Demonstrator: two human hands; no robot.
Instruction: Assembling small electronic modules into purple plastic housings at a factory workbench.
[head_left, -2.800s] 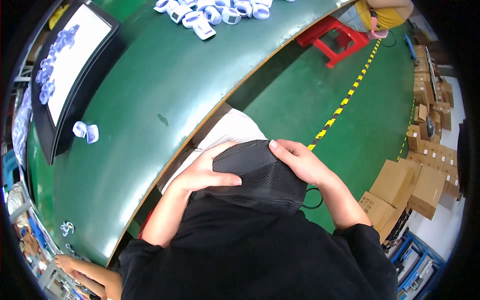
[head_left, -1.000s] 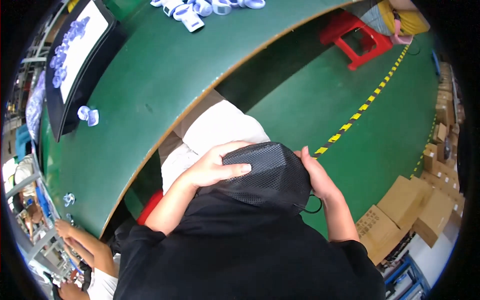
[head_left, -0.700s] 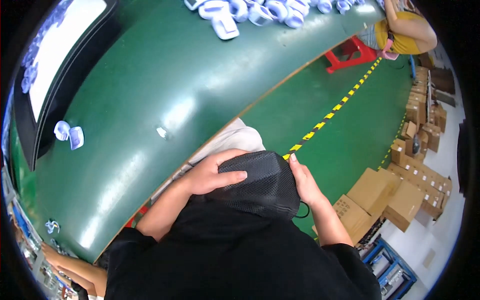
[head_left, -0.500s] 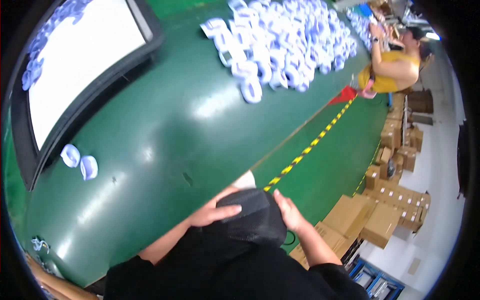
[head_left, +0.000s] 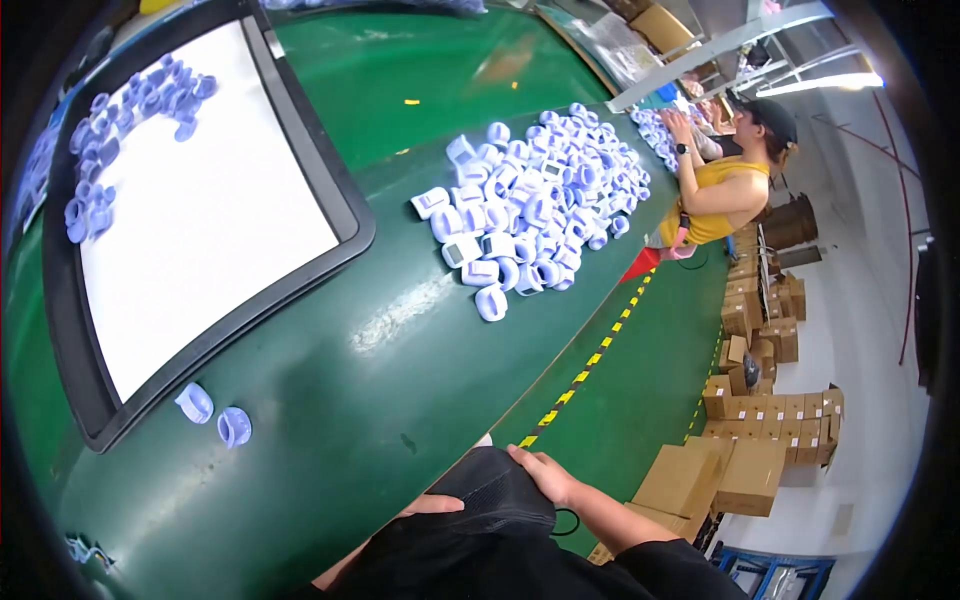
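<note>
My left hand lies on a black mesh-textured thing at my lap, fingers stretched out. The rest of that hand is hidden below the black cloth. My right hand rests along the right side of the same mesh thing, its fingers laid over the upper edge. Whether this is clothing over a knee or a separate item, I cannot tell. Left of my hands, two pale purple ring-shaped pieces lie on the green table. Beyond, a large heap of similar pieces covers the table.
A white panel in a thick black frame stands at the left, with purple pieces along its far side. Another person in yellow works at the far right. Cardboard boxes are stacked on the right, beyond yellow-black floor tape.
The view has tilted up, so the table, heap and panel sit lower and more of the panel shows. My right fingers have shifted onto the mesh thing's upper edge; less of my left hand shows.
</note>
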